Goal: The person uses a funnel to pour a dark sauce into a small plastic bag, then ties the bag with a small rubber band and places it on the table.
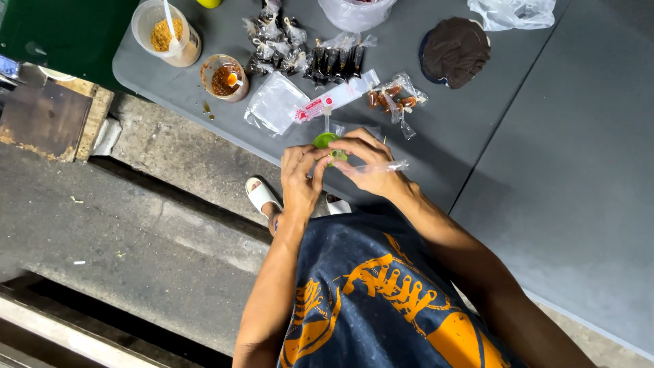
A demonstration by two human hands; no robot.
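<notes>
Pinching together just above the near edge of the desk (477, 136), both hands are working on a small clear bag (381, 166). The right hand (371, 163) is grasping the bag, its loose twisted end sticking out past the knuckles, while the left hand (300, 178) is closing its fingers (319, 163) on a small green piece (327, 141) held between the two hands; what that piece is cannot be made out. Neither hand is released: both are clenched around what they hold.

Doing this well is probably a matter of keeping the bag's neck pulled taut with the right hand so the film is not slipping, and keeping the pinch close to the green piece so nothing is spilling. Working over the desk rather than beyond its edge is wise.

Behind the hands are lying a flat stack of clear bags (276, 102), a cluster of dark filled bags (320, 61), one bag with reddish pieces (395, 99), a cup of red sauce (225, 78), and a tub of crumbs (167, 34).
</notes>
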